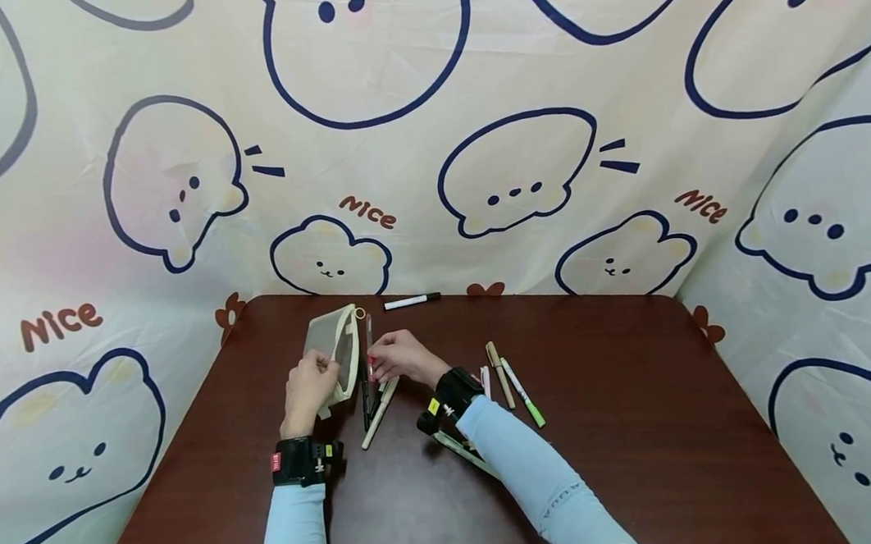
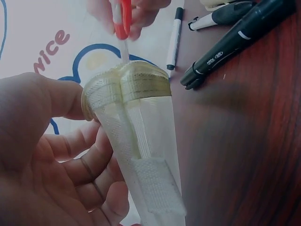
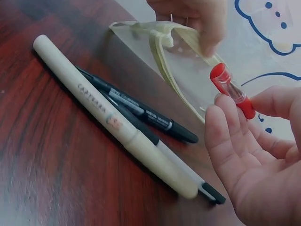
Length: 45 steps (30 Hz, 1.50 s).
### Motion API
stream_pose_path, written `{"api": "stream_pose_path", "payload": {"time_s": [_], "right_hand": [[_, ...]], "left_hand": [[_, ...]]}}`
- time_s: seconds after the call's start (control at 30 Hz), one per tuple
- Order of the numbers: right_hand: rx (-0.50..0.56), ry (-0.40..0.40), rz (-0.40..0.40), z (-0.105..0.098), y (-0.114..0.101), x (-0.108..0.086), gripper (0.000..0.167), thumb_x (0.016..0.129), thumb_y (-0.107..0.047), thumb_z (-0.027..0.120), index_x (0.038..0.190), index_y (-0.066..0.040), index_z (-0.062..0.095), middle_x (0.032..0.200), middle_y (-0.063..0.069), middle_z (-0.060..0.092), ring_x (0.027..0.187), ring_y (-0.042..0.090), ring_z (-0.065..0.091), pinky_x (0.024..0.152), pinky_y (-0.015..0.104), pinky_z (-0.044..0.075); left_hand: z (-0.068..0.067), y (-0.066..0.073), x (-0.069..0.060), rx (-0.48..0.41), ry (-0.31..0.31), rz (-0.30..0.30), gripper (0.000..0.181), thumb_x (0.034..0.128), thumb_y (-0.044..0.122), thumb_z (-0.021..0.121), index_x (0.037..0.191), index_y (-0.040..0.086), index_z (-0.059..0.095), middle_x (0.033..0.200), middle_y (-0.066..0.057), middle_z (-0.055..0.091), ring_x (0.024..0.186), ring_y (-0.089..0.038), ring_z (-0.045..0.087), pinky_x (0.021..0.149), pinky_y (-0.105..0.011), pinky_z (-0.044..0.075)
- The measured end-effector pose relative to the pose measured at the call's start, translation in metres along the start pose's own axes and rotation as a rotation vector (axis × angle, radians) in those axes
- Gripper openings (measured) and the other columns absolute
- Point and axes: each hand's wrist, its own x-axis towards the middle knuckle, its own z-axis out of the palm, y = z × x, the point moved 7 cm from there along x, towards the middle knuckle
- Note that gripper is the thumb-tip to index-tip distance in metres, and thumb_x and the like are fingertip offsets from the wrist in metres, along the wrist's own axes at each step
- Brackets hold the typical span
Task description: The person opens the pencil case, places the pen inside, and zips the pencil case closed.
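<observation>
One pale zip pouch point(image 1: 326, 333), left side of the counter point(image 1: 621, 426), its rim pinched in the left hand point(image 1: 310, 387); one red-and-clear pen point(image 1: 371, 367), just right of the pouch, pinched in the right hand point(image 1: 405, 357). Loose, nearer: one beige pen point(image 1: 380, 413), one black pen point(image 3: 141, 112). Step in hand, seemingly: pen insertion; next move calls for a parted mouth, aligned tip.

The slim clear plastic pen point(image 3: 232, 90) has red parts; the translucent soft pouch point(image 2: 157, 127) has cream edges.
</observation>
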Motion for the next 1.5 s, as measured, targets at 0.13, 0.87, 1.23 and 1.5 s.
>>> {"api": "stream_pose_path", "payload": {"time_s": [0.13,0.87,1.23,1.5], "right_hand": [[0.003,-0.001,0.019,0.012,-0.001,0.005,0.029,0.096,-0.015,0.058,0.117,0.006,0.060,0.074,0.006,0.068,0.058,0.013,0.067,0.061,0.030,0.057],[-0.013,0.005,0.057,0.022,0.002,0.018,0.032,0.097,-0.015,0.056,0.121,0.006,0.059,0.081,0.010,0.066,0.060,0.013,0.064,0.059,0.027,0.055],[-0.004,0.018,0.036,0.000,0.003,0.013,0.029,0.097,-0.013,0.056,0.117,0.006,0.061,0.077,0.007,0.065,0.058,0.013,0.063,0.059,0.028,0.054],[-0.074,0.019,0.001,-0.028,-0.004,-0.001,0.035,0.098,-0.016,0.055,0.122,0.008,0.057,0.081,0.007,0.064,0.062,0.014,0.064,0.061,0.028,0.055]], "left_hand": [[-0.005,-0.001,0.001,-0.008,0.004,-0.010,0.019,0.0916,0.025,0.053,0.095,0.007,0.061,0.089,-0.012,0.065,0.073,-0.026,0.061,0.065,-0.035,0.044],[-0.006,-0.002,0.001,-0.017,0.006,-0.021,0.018,0.0913,0.023,0.054,0.093,0.006,0.060,0.086,-0.011,0.064,0.074,-0.025,0.062,0.063,-0.033,0.044],[-0.008,-0.002,-0.001,-0.060,0.009,-0.011,0.017,0.0918,0.022,0.051,0.093,0.008,0.060,0.082,-0.009,0.063,0.065,-0.021,0.057,0.060,-0.030,0.041],[-0.012,-0.004,-0.001,-0.056,0.013,-0.024,0.018,0.0911,0.024,0.052,0.095,0.009,0.060,0.085,-0.008,0.064,0.070,-0.022,0.059,0.061,-0.030,0.042]]}}
